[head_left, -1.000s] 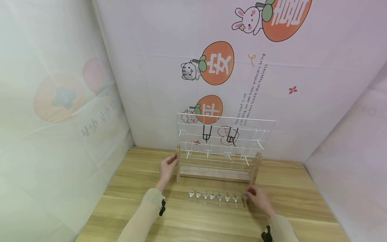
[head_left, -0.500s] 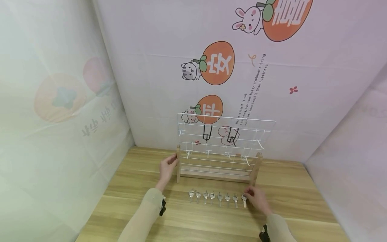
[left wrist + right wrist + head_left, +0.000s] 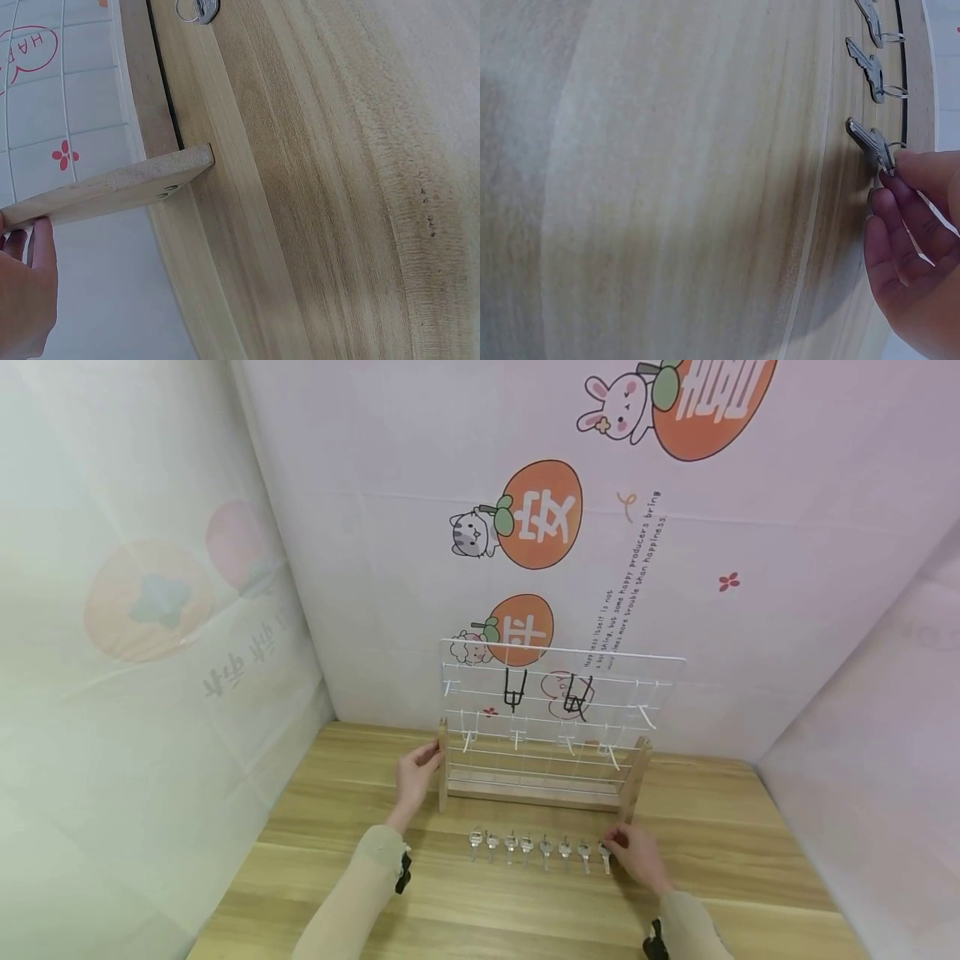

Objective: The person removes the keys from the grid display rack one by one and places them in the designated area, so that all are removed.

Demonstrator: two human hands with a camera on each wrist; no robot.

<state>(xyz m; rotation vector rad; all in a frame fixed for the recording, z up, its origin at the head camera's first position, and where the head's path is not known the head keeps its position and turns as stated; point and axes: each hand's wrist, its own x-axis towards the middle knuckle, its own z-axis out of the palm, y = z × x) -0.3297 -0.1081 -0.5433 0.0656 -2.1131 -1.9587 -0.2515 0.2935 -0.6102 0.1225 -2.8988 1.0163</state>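
A white wire-grid rack (image 3: 555, 652) with wooden posts stands on the table. My left hand (image 3: 414, 778) holds its left wooden post (image 3: 142, 180), thumb and fingers on either side in the left wrist view. In front of the rack lies a row of silver keys (image 3: 527, 846) with small rings. At the row's right end, my right hand (image 3: 639, 855) pinches the last key (image 3: 871, 141) near its head and ring between thumb and forefinger. In the right wrist view, that key is tilted, its shadow beneath it; the fingertips partly cover its head.
Black hooks (image 3: 513, 689) and several white hooks (image 3: 567, 743) hang on the grid. The rack's wooden base bar (image 3: 532, 795) lies just behind the keys. A printed cloth wall (image 3: 375, 568) rises behind, with pale side walls left and right.
Half a second ago the rightmost key lay in fuller view; now its head is more covered by my right fingers. A second ago it sat more upturned and darker. My left hand stays put.
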